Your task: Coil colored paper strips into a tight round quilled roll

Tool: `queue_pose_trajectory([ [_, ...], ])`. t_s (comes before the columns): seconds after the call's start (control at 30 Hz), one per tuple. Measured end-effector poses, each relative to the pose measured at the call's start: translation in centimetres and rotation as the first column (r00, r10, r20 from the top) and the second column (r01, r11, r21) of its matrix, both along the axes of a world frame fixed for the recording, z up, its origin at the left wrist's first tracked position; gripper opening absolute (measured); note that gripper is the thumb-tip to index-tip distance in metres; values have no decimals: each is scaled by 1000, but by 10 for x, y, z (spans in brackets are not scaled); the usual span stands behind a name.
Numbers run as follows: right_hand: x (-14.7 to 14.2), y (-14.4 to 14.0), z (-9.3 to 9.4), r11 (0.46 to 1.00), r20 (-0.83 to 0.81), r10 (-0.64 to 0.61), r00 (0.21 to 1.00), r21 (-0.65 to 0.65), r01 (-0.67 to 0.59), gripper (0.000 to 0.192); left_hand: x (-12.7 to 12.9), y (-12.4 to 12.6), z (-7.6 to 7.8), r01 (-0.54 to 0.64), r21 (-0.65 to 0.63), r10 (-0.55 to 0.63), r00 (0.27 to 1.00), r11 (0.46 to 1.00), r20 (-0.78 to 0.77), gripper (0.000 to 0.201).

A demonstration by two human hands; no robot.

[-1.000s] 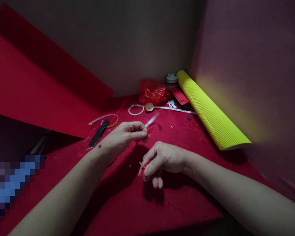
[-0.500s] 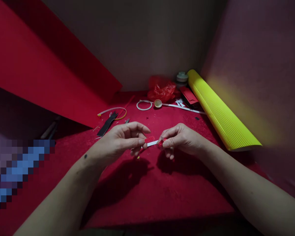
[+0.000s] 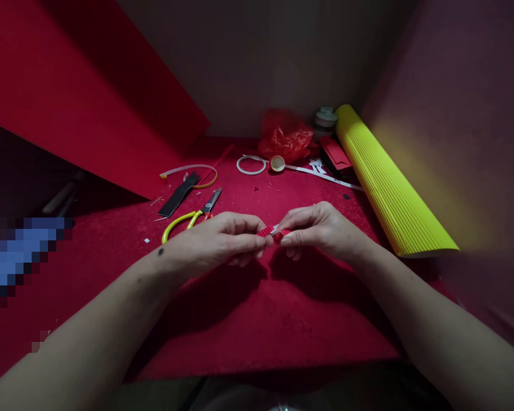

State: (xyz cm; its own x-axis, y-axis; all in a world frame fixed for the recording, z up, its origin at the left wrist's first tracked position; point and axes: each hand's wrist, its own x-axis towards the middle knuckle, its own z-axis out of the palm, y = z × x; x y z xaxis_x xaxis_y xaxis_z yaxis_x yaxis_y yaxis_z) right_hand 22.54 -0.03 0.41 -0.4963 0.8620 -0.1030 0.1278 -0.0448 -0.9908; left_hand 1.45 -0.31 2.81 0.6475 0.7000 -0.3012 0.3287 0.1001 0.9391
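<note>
My left hand [image 3: 223,245] and my right hand [image 3: 321,231] meet above the middle of the red felt table [image 3: 257,319]. Between their fingertips they pinch a small piece of red ribbed paper [image 3: 274,232] with a sliver of white strip showing at its middle. The left fingers hold its left end, the right fingers its right end. Most of the piece is hidden by the fingers.
Yellow-handled scissors [image 3: 192,216] lie just left of my left hand. Behind are a black strip [image 3: 179,195], a white ring [image 3: 251,164], a red plastic bag [image 3: 285,140], a long white strip [image 3: 321,176] and a yellow corrugated roll [image 3: 385,182]. A red corrugated sheet [image 3: 68,108] leans at left.
My right hand rose from the table to meet the left. The two red pieces on the white strip have been pushed together, hiding most of the strip. The view shifted, revealing the scissors.
</note>
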Motion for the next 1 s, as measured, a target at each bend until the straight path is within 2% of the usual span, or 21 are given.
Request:
queue_pose_trajectory([
  [0.17,0,-1,-3,968,119,-26,993,252,-4,16,3,-2,-3,17,-3,-17,999,1000,-38,23],
  [0.3,-1,-2,-2,889,222,-32,974,453,-74,13,5,-2,-5,19,-2,-19,996,1000,-87,22],
  [0.4,-1,-3,0,833,298,-56,953,540,-119,12,6,-2,-6,35,-4,-35,995,999,-91,18],
  [0.7,-2,-4,-1,742,394,-94,914,640,-200,11,7,-2,-8,48,7,-47,996,999,-75,21],
  [1.0,-4,-5,0,706,447,-99,889,661,-254,10,7,0,-10,66,21,-64,996,998,-67,32],
])
